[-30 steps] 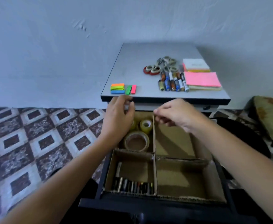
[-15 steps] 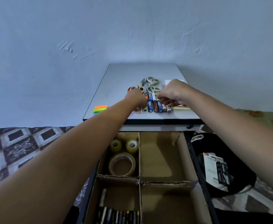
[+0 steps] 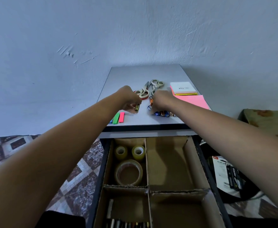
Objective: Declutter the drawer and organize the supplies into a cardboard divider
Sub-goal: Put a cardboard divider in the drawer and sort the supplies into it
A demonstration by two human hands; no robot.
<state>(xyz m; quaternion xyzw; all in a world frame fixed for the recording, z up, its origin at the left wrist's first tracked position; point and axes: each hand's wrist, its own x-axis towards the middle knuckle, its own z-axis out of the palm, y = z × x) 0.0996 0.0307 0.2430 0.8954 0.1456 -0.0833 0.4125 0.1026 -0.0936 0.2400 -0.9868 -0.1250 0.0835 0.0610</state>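
Batteries [image 3: 163, 114] lie in a row just nearer us than our right hand [image 3: 161, 100] | it curls over them, whether gripping we cannot tell | left hand [image 3: 129, 100] pinches a gold battery [image 3: 137, 107] | we take few at once, then lower them into the cardboard divider [image 3: 145, 162] beneath our wrists

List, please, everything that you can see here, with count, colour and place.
table: one, grey, by wall.
scissors: few pairs, cream handles, table's far side.
note pads: two stacks, pink and white-topped, table's right.
page flags: green, pink, table's near left.
batteries: several, mixed, table's near edge.
cardboard divider: one, brown, in drawer.
tape rolls: three, yellowish, far-left compartment.
slim items: a row, dark, near-left compartment.
stapler pack: one, black-white, right of drawer.
left hand: holds gold battery.
right hand: over batteries; grip hidden.
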